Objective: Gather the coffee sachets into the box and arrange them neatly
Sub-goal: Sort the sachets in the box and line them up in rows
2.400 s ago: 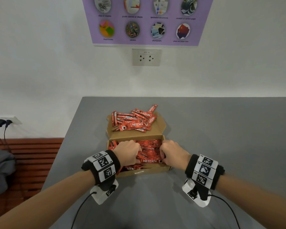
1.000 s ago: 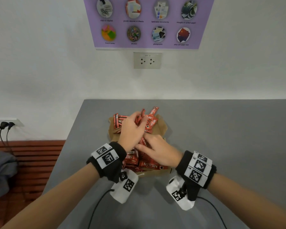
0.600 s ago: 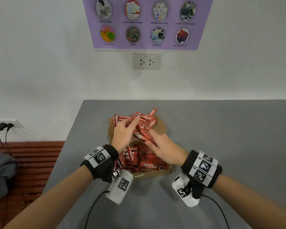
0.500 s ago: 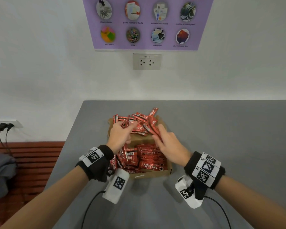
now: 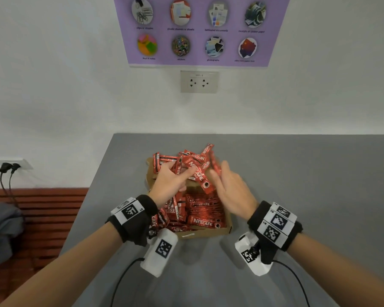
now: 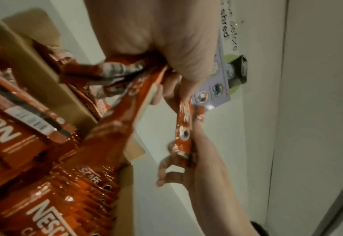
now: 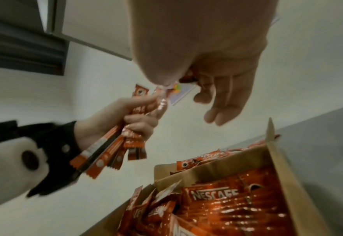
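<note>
1. Holding a bundle of sachets, the left hand has its fingers curled round several red sticks at centre frame in the head view, above the far edge of the box.
2. The right hand is just beside it, with fingers mostly straight; the left wrist view shows 1 sachet lying against its thumb side, but whether it pinches that stick cannot be told.
3. A loose pile of sachets lies in a jumble on the flap, above centre in the head view.
4. Inside the box, lower centre, a row of sachets stands packed side by side, while those at its left side lean at mixed angles.
5. Judged from this, the step in hand is collecting loose sticks into 1 aligned bundle before seating them in the box.
6. Likely slips:
   - The bundle fans out at its lower ends in the right wrist view; a slack grip could let sticks slide out onto the table.
   - Pushing a splayed bundle in could knock the packed row askew.
   - Reaching over the flap could sweep sachets off its edge.
</note>
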`<action>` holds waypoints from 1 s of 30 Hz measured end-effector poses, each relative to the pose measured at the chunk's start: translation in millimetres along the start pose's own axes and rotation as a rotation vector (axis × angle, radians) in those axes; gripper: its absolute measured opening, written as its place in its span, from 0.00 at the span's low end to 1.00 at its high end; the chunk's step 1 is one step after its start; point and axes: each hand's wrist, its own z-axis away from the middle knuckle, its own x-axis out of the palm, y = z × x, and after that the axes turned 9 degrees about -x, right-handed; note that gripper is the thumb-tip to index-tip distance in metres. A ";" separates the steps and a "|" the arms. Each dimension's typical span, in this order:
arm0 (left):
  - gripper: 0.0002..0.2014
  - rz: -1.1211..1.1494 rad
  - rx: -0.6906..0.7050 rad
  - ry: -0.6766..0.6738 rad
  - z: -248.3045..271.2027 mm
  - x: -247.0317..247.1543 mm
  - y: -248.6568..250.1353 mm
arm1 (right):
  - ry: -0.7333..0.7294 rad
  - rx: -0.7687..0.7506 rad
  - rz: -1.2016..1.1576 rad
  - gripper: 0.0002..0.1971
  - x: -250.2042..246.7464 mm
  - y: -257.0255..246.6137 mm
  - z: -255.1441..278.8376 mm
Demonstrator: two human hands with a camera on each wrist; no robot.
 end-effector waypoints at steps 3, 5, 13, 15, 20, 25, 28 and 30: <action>0.08 -0.003 0.034 0.095 -0.2 -7.2 -5.3 | 0.138 0.036 -0.080 0.11 -11.4 6.1 0.1; 0.08 -0.007 0.034 0.112 1.0 -7.1 -7.2 | 0.096 -0.014 -0.200 0.10 -12.8 5.1 0.7; 0.15 0.047 -0.079 0.000 4.0 -9.2 -11.0 | -0.079 -0.154 -0.221 0.11 -0.7 10.8 -2.0; 0.15 0.057 -0.086 0.002 4.4 -10.6 -11.7 | -0.148 -0.153 -0.201 0.12 -2.4 11.3 -1.5; 0.03 -0.001 -0.063 0.113 -1.3 -6.1 -10.2 | -0.075 -0.177 0.085 0.14 -0.1 10.0 2.8; 0.03 -0.192 0.058 0.116 -1.6 -3.7 -9.6 | -0.113 -0.215 0.115 0.05 2.1 8.9 2.3; 0.11 -0.133 -0.036 0.151 -5.7 -7.2 -10.2 | -0.133 -0.202 0.076 0.04 2.0 9.4 3.8; 0.15 -0.101 -0.064 0.162 -7.6 -9.5 -11.2 | -0.095 -0.202 0.044 0.06 2.9 12.9 3.3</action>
